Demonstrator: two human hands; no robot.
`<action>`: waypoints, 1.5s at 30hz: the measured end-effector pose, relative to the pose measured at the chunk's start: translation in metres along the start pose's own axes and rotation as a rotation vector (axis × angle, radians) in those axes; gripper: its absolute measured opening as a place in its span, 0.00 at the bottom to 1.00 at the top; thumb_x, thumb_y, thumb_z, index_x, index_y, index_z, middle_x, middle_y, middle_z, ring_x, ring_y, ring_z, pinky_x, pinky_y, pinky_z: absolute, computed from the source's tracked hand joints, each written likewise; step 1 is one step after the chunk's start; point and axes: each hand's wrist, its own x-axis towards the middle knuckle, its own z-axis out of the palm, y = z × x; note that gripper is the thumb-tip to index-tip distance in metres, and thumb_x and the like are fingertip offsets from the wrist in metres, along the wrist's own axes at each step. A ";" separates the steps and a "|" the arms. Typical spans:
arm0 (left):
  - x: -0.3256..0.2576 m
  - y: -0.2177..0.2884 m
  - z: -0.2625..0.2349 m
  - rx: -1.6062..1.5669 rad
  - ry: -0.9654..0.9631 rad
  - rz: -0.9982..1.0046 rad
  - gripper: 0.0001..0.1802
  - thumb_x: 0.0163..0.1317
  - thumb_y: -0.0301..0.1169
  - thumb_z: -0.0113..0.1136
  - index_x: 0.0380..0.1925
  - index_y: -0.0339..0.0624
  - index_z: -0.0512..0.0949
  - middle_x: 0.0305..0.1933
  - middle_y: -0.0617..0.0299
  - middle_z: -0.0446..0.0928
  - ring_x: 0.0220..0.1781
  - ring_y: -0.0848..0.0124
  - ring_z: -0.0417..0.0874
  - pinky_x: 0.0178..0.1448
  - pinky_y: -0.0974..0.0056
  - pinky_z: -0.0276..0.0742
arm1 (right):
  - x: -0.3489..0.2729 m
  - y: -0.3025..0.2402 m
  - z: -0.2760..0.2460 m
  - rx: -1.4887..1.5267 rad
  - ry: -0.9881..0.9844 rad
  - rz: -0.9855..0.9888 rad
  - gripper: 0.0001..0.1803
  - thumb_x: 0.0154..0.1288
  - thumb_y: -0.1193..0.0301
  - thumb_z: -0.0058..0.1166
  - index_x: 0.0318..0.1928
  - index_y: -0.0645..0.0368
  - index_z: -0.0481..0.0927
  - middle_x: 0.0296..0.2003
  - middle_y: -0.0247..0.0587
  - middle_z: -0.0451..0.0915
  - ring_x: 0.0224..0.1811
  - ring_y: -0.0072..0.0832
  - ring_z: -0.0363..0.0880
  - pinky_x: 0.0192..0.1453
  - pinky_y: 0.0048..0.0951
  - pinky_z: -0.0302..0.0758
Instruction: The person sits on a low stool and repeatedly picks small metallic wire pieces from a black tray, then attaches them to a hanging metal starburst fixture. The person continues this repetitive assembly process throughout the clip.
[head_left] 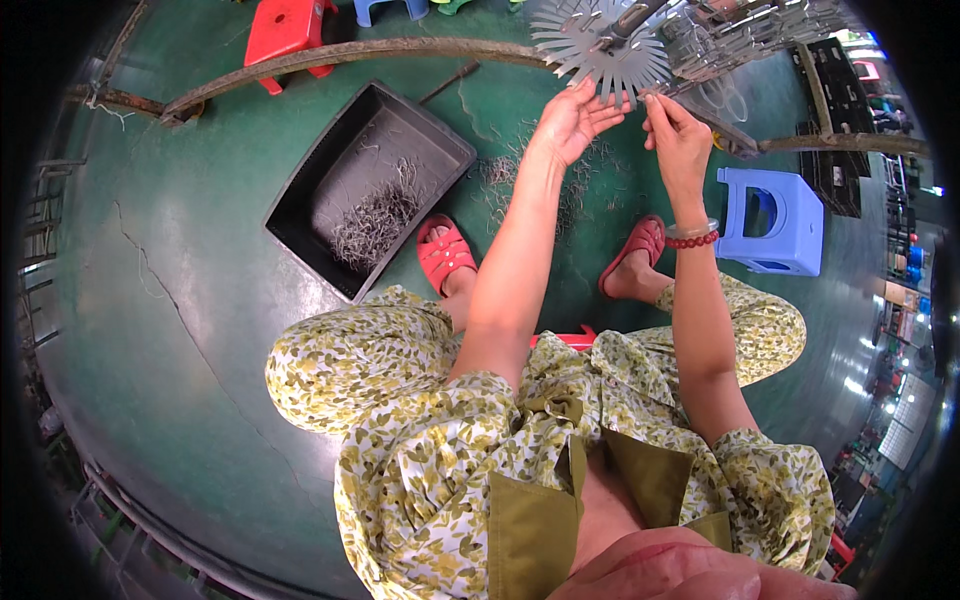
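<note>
Ahead of me, at the top, hangs a grey metal wheel [575, 40] of flat, radiating blades on a central shaft. My left hand [568, 125] is turned palm up beneath its near rim. The fingers are stretched out and apart, the thumb and fingertips close to the blade ends. To its right, my right hand [678, 140] has thumb and index finger pinched together by the rim's lower right. Whatever sits in that pinch is too small to make out. A red beaded bracelet [692, 240] and a pale bangle circle my right wrist.
A black plastic tub [330, 165] holding a heap of thin metal hooks [378, 225] stands on the green floor, left of my feet. More hooks [575, 190] lie scattered below my hands. A blue stool [770, 220] is at right, a red stool [285, 30] at far left. A rusty bar [370, 50] crosses ahead.
</note>
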 end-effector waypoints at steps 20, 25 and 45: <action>0.016 -0.076 0.011 -0.237 0.078 0.275 0.11 0.67 0.36 0.45 0.39 0.41 0.70 0.39 0.53 0.77 0.37 0.63 0.80 0.42 0.61 0.77 | 0.000 0.018 -0.029 -0.289 0.073 -0.174 0.15 0.59 0.64 0.57 0.39 0.63 0.82 0.32 0.45 0.83 0.31 0.26 0.81 0.36 0.27 0.74; 0.003 -0.077 0.030 -0.232 0.051 0.281 0.16 0.67 0.37 0.47 0.51 0.43 0.64 0.47 0.53 0.73 0.49 0.60 0.76 0.55 0.56 0.70 | -0.008 0.009 -0.024 -0.105 0.113 0.071 0.12 0.63 0.68 0.56 0.41 0.63 0.82 0.28 0.34 0.82 0.22 0.12 0.70 0.25 0.14 0.65; -0.164 0.158 -0.227 2.113 1.371 -0.035 0.08 0.48 0.30 0.62 0.26 0.37 0.82 0.32 0.47 0.80 0.37 0.53 0.83 0.43 0.54 0.78 | -0.007 0.030 -0.026 0.109 0.113 0.081 0.11 0.66 0.73 0.50 0.45 0.64 0.79 0.34 0.35 0.81 0.30 0.15 0.77 0.30 0.15 0.69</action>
